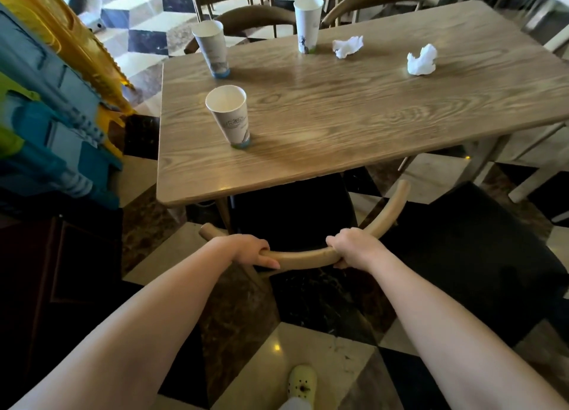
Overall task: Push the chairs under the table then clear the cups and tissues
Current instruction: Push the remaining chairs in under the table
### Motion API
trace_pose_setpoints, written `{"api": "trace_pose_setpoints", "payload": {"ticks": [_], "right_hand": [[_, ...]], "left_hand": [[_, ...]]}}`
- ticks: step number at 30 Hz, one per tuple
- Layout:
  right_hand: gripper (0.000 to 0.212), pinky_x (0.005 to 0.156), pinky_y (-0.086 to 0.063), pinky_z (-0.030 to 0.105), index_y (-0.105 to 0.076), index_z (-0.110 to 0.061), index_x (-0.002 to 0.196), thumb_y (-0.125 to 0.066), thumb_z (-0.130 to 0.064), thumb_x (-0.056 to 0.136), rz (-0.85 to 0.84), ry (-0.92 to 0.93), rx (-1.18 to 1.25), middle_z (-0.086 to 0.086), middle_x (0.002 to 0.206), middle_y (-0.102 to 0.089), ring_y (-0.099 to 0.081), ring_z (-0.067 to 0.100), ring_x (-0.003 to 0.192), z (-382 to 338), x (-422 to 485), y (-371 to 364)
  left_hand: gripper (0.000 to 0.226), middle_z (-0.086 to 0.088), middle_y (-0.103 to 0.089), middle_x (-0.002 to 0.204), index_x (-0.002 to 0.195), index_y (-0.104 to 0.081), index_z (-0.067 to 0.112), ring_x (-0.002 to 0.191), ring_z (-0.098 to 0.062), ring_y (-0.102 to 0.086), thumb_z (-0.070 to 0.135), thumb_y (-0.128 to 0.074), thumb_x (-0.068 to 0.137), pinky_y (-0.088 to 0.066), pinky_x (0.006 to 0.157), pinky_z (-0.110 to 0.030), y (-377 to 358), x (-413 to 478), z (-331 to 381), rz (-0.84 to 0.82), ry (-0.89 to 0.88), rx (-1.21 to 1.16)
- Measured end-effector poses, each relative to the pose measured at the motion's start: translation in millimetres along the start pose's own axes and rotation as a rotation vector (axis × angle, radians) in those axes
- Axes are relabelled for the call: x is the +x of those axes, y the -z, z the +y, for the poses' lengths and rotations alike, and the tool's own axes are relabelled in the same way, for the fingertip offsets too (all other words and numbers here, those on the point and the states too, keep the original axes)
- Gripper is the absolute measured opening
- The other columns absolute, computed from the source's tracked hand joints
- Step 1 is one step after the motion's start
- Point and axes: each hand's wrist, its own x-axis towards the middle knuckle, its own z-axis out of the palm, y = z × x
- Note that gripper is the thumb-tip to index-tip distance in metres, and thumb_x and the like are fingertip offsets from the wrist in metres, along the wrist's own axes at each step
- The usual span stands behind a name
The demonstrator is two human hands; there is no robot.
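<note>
A chair with a curved wooden back rail (308,257) and a black seat (292,206) stands at the near edge of the wooden table (354,114), its seat partly under the tabletop. My left hand (252,251) and my right hand (354,246) both grip the rail. Three paper cups stand on the table: one near the front left (229,117), one at the far left corner (212,49), one at the far edge (308,24). Two crumpled tissues lie at the far right, one (348,46) beside the far cup and one (421,60) further right.
A second black-seated chair (462,243) stands to the right, out from the table. Two more wooden chairs (255,18) sit at the far side. Colourful plastic crates (46,86) are stacked on the left. The floor is checkered tile; my shoe (301,382) shows below.
</note>
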Motion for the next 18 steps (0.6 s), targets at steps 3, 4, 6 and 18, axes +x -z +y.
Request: {"api": "trace_pose_setpoints", "payload": {"ticks": [3,4,6,18], "right_hand": [[0.025,0.081,-0.046,0.034,-0.054,-0.012,0.103,-0.065,-0.023,0.084,0.003,0.007,0.007,0.009,0.105,-0.065,-0.061,0.026,0.100,-1.1,-3.6,3.0],[0.024,0.081,-0.045,0.034,-0.054,-0.012,0.104,-0.065,-0.021,0.084,0.012,0.003,0.005,0.010,0.106,-0.065,-0.061,0.027,0.101,-2.8,-5.5,3.5],[0.022,0.082,-0.043,0.034,-0.054,-0.012,0.106,-0.062,-0.014,0.085,0.033,-0.014,0.011,0.011,0.108,-0.064,-0.060,0.029,0.103,-7.2,-7.7,3.9],[0.060,0.119,-0.018,0.041,-0.012,-0.021,0.151,-0.039,-0.035,0.100,0.059,-0.166,0.426,-0.002,0.162,-0.006,-0.010,0.021,0.148,-5.2,-107.0,-18.9]], "left_hand": [[0.060,-0.004,-0.057,0.127,0.136,-0.046,0.023,0.117,-0.023,-0.054,0.058,-0.051,0.088,-0.043,0.095,-0.034,-8.5,-4.8,2.5,0.078,-0.006,0.006],[0.055,-0.004,-0.059,0.123,0.132,-0.050,0.022,0.114,-0.023,-0.056,0.056,-0.051,0.089,-0.043,0.093,-0.033,-12.7,-7.1,5.1,0.111,-0.008,0.004],[0.049,-0.005,-0.060,0.121,0.129,-0.053,0.018,0.112,-0.023,-0.056,0.051,-0.048,0.093,-0.042,0.094,-0.033,-18.3,-11.6,12.6,0.180,-0.002,0.047],[0.066,-0.018,0.002,0.161,0.153,-0.002,0.008,0.149,-0.036,0.003,0.035,-0.034,0.102,-0.009,0.122,-0.046,-98.7,-42.6,125.0,0.552,0.235,-0.038]]}}
